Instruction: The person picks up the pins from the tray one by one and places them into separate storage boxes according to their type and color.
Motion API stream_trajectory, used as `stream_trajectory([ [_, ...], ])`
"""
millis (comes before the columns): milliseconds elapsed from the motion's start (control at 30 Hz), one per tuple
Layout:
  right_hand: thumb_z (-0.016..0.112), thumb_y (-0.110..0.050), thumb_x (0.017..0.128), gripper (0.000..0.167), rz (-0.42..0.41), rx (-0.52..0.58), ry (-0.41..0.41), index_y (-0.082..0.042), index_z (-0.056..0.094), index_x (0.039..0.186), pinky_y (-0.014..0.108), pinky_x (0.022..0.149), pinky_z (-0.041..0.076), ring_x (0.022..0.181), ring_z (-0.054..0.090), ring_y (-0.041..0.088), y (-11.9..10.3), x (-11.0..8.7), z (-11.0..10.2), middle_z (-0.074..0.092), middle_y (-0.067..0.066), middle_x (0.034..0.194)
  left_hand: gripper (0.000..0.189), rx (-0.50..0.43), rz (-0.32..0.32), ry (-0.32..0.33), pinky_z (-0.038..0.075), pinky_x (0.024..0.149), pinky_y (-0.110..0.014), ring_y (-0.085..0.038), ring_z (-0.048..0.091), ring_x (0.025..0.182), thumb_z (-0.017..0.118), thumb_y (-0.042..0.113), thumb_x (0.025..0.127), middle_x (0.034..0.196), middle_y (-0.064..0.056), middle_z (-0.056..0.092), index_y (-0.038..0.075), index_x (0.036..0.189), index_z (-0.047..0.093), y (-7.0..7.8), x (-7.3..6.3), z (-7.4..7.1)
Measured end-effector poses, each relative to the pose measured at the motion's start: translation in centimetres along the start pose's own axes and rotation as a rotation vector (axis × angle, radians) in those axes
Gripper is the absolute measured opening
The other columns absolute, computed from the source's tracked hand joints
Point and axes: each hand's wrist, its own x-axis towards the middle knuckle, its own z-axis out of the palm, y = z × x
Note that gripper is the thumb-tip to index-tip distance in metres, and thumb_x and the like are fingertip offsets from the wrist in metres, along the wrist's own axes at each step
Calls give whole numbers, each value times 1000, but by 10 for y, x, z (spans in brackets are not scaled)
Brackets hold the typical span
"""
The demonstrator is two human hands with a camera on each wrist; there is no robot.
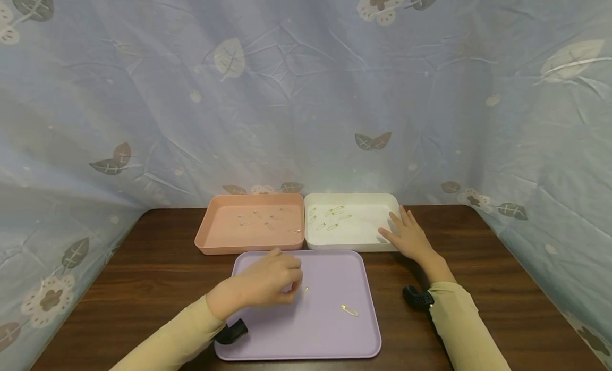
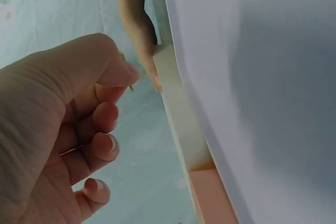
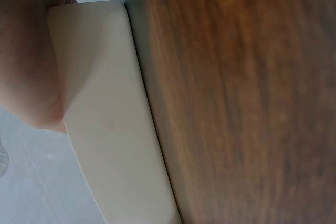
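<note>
My left hand point(image 1: 268, 280) is over the lilac tray point(image 1: 330, 339), thumb and index finger pinching a small gold safety pin point(image 2: 132, 88). Most of that pin is hidden by the thumb, and the other fingers curl loosely beneath. Another gold safety pin point(image 1: 350, 311) lies on the right part of the lilac tray. My right hand point(image 1: 411, 238) rests at the right end of the white tray point(image 1: 373, 227), its fingers spread over the rim. In the right wrist view, the palm lies against the outer wall point(image 3: 110, 108) of this tray.
Several gold safety pins point(image 1: 333, 227) lie in the left and middle of the white tray. Left of it, touching, stands a pink tray point(image 1: 224, 230) with several scattered pins point(image 1: 258, 217). All sit on a dark wooden table point(image 1: 158, 270) before a patterned curtain point(image 1: 287, 94).
</note>
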Motion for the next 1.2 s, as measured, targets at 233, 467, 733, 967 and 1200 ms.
stream_trajectory([
  [233,43,-55,98,79,-6,-3,11,1,26,152,69,114,11,146,4,53,-1,0,-1,4,30,160,18,106,42,132,28,66,-22,-8,49,72,76,22,72,74,11,51,22,71,58,-13,19,3],
  [467,42,-56,98,80,-7,-11,10,1,26,152,68,114,11,146,4,53,-1,1,-1,3,30,160,15,145,61,214,31,67,-25,-8,45,68,73,19,75,73,9,49,21,74,58,-25,37,5],
  [733,43,-55,98,80,-11,-12,11,3,27,151,67,115,10,146,4,53,-1,0,0,4,31,160,14,103,83,248,36,68,-24,-11,44,73,71,15,77,75,8,49,20,76,59,-36,57,7],
  [967,42,-56,98,80,-3,-8,6,2,27,151,68,115,10,146,4,53,0,0,-1,3,30,160,11,110,60,257,35,68,-25,-12,45,73,70,14,80,76,7,51,19,77,61,-44,77,11],
  [1200,42,-56,98,80,-8,-16,7,2,27,151,67,115,11,146,5,53,0,1,0,4,31,160,8,125,6,239,31,71,-27,-13,44,74,68,15,82,79,6,52,19,80,62,-52,94,18],
])
